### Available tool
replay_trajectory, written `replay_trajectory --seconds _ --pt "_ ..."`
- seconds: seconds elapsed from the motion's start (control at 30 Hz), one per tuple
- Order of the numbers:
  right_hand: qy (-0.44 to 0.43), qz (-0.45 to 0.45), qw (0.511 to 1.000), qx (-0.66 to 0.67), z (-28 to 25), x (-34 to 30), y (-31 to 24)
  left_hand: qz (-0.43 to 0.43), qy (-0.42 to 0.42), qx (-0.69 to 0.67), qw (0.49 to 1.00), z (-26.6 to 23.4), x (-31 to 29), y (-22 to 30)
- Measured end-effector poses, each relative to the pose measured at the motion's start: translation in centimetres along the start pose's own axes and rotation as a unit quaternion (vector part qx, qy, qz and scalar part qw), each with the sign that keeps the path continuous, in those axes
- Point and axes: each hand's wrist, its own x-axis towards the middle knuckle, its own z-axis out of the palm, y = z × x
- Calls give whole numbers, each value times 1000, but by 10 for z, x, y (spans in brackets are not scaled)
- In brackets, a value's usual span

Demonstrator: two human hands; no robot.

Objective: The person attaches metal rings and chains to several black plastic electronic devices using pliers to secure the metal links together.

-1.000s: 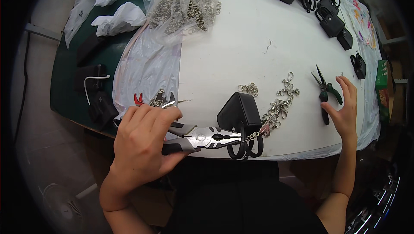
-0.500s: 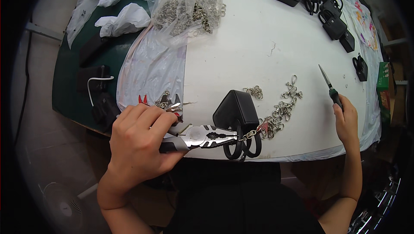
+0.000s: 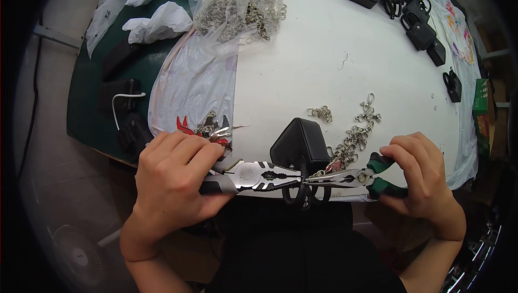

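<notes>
My left hand point(image 3: 175, 177) is closed round grey-and-black combination pliers point(image 3: 249, 176), their jaws pointing right. My right hand point(image 3: 423, 179) grips green-handled needle-nose pliers point(image 3: 386, 187), whose long tips point left and meet the other jaws. Both tips come together at the black strap point(image 3: 294, 197) of a small black box-shaped pouch point(image 3: 303, 142) near the table's front edge. A short metal chain runs there too, partly behind the needle-nose jaws; exactly what the tips pinch is too small to tell. Just beyond lies a pile of metal chains with clasps point(image 3: 350, 144).
A small chain heap point(image 3: 322, 113) lies behind the pouch. Red-handled tools point(image 3: 186, 125) rest past my left hand. A clear bag of chains point(image 3: 237, 15) sits at the back. Several black pouches point(image 3: 418, 31) line the far right, and a white cable point(image 3: 121, 98) lies at left.
My right hand has swung left from the table's right side, bringing the needle-nose pliers to the strap. The left hand's pliers stay nearly in place, and the view has shifted slightly.
</notes>
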Motion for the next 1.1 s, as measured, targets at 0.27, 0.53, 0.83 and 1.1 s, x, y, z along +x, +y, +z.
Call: replay_trajectory --seconds 0.27,0.53,0.83,1.1 --pt "-15 14 998 -57 3 -5 -8 7 4 -24 1000 2 -2 0" --pt "32 101 993 56 21 -15 -19 20 82 -23 996 13 -2 2" --pt "6 137 985 106 21 -18 -20 32 114 25 993 16 1 4" --pt "36 76 993 82 24 -16 -3 -22 70 -54 996 17 -1 8"
